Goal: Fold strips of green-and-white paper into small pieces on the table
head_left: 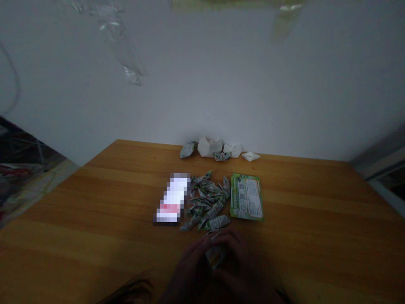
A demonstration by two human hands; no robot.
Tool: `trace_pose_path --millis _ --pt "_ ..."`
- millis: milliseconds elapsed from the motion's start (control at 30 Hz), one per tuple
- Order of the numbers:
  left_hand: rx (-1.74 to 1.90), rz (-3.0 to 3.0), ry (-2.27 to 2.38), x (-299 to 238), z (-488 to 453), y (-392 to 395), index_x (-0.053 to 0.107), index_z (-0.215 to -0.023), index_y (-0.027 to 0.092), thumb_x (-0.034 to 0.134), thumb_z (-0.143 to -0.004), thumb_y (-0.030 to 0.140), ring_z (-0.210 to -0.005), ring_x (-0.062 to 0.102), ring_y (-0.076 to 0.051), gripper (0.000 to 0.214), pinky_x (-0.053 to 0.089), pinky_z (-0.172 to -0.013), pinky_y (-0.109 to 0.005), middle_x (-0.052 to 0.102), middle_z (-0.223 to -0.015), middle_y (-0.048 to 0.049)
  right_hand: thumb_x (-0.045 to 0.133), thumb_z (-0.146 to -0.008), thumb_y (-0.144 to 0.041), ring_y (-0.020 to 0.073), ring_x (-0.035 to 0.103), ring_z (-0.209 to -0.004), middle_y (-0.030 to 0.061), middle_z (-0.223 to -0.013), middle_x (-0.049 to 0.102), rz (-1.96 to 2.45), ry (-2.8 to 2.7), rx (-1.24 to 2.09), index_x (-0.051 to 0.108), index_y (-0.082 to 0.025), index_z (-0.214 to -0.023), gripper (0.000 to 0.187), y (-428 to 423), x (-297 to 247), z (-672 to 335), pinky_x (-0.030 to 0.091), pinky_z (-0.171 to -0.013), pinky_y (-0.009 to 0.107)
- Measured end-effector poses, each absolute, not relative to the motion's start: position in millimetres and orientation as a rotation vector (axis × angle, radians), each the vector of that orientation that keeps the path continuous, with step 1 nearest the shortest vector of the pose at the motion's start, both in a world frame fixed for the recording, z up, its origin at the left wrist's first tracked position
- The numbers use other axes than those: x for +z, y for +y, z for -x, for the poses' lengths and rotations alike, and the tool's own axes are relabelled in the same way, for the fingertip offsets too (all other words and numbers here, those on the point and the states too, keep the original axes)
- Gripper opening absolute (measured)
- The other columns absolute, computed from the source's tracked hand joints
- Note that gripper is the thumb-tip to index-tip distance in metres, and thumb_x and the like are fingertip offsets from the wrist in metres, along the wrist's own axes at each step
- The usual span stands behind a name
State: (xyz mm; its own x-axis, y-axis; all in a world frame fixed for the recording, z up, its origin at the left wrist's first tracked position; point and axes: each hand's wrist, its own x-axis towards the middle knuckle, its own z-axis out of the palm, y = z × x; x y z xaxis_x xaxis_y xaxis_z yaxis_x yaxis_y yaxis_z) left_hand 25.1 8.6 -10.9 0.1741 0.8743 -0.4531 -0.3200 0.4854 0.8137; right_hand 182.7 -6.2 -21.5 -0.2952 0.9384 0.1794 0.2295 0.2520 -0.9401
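Printed paper (215, 256) sits between the fingers of left hand (191, 256) and right hand (238, 256), both sets curled inward, pinching it, just nearside of the folded paper pieces (217, 207).

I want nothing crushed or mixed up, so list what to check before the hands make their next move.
1. Small grey printed-paper piece held by both the left hand and right hand: ok.
2. Its creases crisp: cannot tell; shadow and fingers hide them.
3. Light on the hands: not ok; they are in deep shadow.
4. Flat green-and-white printed paper rectangle lying apart from the loose pile of folded grey-green paper pieces: ok, just right of it.
5. Bright rectangular phone screen readable: not ok; it is pixelated.
6. White pleated paper form clear of the hands: ok, back by the wall.
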Motion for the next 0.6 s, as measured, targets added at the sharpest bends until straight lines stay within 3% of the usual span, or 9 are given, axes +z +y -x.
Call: trace_pose_path --millis 133,233,333,400,500,600 --pt "0.903 -0.569 0.944 -14.1 -25.1 7.7 0.075 -0.103 0.021 0.072 -0.071 0.040 -0.113 0.061 -0.031 0.038 0.041 -0.102 -0.045 0.071 -0.116 -0.0098 0.053 -0.089 -0.020 0.0199 0.059 -0.093 0.0050 -0.097 0.062 1.192 -1.672 0.991 0.062 -0.022 -0.090 0.009 -7.8 -25.2 -181.5 0.046 -0.083 0.031" --pt "0.846 -0.649 0.920 -14.6 -24.7 5.6 0.071 -0.112 0.019 0.072 -0.074 0.039 -0.121 0.054 -0.032 0.043 0.036 -0.107 -0.043 0.065 -0.126 -0.0114 0.047 -0.093 -0.025 0.0193 0.058 -0.084 0.0046 -0.088 0.062 1.267 -1.685 0.856 0.060 -0.021 -0.081 0.018 -10.0 -32.1 -180.4 0.045 -0.077 0.031" --pt "0.821 -0.724 0.948 -14.2 -24.4 3.7 0.073 -0.109 0.017 0.073 -0.074 0.043 -0.122 0.053 -0.033 0.043 0.035 -0.108 -0.043 0.067 -0.122 -0.0128 0.043 -0.095 -0.032 0.0194 0.058 -0.084 0.0046 -0.089 0.062 1.250 -1.674 0.867 0.059 -0.021 -0.085 0.021 -10.8 -35.8 -181.6 0.045 -0.077 0.031" --pt "0.839 -0.695 0.935 -16.3 -24.5 2.5 0.073 -0.109 0.018 0.072 -0.074 0.046 -0.120 0.054 -0.034 0.045 0.037 -0.105 -0.045 0.069 -0.119 -0.0133 0.056 -0.088 -0.040 0.0212 0.058 -0.090 0.0053 -0.096 0.062 1.213 -1.704 0.912 0.060 -0.022 -0.092 0.019 -10.1 -34.0 -183.9 0.045 -0.080 0.032" --pt "0.869 -0.607 0.883 -21.7 -25.4 1.0 0.073 -0.108 0.017 0.069 -0.076 0.049 -0.114 0.059 -0.035 0.045 0.041 -0.101 -0.046 0.070 -0.116 -0.0147 0.081 -0.066 -0.038 0.0240 0.056 -0.098 0.0061 -0.106 0.060 1.174 -1.779 0.999 0.062 -0.022 -0.097 0.040 -7.9 -27.9 -187.6 0.046 -0.083 0.033" --pt "0.868 -0.581 0.890 -25.3 -25.2 0.8 0.075 -0.103 0.017 0.070 -0.073 0.051 -0.111 0.061 -0.035 0.046 0.042 -0.100 -0.047 0.071 -0.113 -0.0148 0.083 -0.064 -0.029 0.0233 0.056 -0.101 0.0053 -0.108 0.060 1.149 -1.817 1.069 0.062 -0.023 -0.100 0.042 -5.8 -25.6 -190.1 0.047 -0.083 0.032"
